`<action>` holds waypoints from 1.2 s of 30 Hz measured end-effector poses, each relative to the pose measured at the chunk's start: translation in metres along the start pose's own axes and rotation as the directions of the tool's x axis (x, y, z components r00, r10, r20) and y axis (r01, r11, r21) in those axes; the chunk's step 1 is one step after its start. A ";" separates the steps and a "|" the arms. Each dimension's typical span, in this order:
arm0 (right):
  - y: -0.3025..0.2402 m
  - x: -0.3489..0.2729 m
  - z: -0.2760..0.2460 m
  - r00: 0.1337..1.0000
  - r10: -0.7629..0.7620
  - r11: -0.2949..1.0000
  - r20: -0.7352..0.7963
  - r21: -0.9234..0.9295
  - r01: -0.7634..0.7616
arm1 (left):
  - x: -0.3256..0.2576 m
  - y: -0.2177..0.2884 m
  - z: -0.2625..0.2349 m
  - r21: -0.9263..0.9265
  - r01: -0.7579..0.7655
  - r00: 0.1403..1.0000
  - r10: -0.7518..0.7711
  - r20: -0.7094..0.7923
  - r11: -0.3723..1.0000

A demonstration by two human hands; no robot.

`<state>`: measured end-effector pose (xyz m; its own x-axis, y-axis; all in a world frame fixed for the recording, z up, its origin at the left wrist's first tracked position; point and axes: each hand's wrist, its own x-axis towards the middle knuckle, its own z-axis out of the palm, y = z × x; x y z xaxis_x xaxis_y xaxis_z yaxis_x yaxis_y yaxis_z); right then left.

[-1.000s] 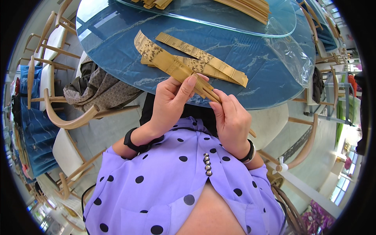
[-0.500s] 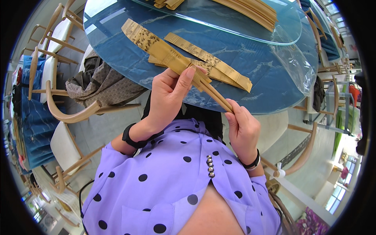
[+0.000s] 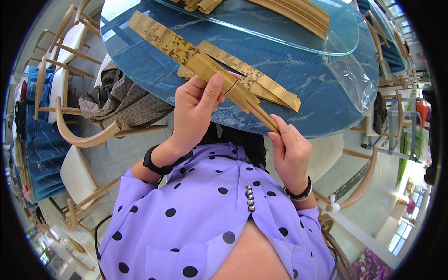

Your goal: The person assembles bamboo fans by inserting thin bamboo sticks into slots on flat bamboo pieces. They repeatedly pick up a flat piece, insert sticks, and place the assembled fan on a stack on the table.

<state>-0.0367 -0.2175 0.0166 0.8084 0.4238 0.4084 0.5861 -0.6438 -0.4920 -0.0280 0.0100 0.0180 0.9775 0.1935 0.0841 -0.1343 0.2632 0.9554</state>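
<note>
My left hand (image 3: 195, 105) pinches a long gold paper sleeve (image 3: 170, 45) with dark floral print, its thumb on top. From the sleeve's lower right end come a textured gold section (image 3: 242, 96) and slim tan chopsticks (image 3: 262, 115). How many sticks there are, I cannot tell. My right hand (image 3: 291, 151) is closed on the sticks' far ends with thumb and fingers. Behind my left hand, more flat gold sleeves (image 3: 275, 93) lie overlapping on the blue tabletop (image 3: 154, 70). Whether anything is inside those, I cannot tell.
A raised glass turntable (image 3: 280, 42) bears a bundle of tan sticks (image 3: 298, 16) and other gold pieces (image 3: 200, 4). Crumpled clear plastic (image 3: 354, 84) lies at the table's right edge. A patterned bag (image 3: 116, 98) rests on a wooden chair (image 3: 84, 137) to the left.
My left hand has shifted slightly left with the sleeve, whose far end now reaches further up and left. More of the textured section shows. My right hand has barely moved.
</note>
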 end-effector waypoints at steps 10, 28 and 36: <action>-0.007 0.004 0.003 1.000 -0.008 1.000 0.007 -0.028 0.008 | -0.009 -0.013 0.006 0.008 0.012 1.000 -0.012 -0.004 1.000; 0.008 -0.006 -0.010 1.000 -0.014 1.000 -0.003 -0.022 0.014 | -0.003 -0.008 -0.004 -0.203 0.063 0.998 -0.066 -0.006 0.977; 0.004 -0.008 -0.007 1.000 -0.016 0.999 -0.015 -0.034 0.015 | -0.009 -0.021 0.004 -0.074 0.114 0.993 -0.116 -0.023 0.991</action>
<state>-0.0410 -0.2275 0.0167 0.7981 0.4246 0.4274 0.5962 -0.6587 -0.4589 -0.0335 -0.0015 -0.0012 0.9825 0.1835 -0.0334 -0.0340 0.3522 0.9353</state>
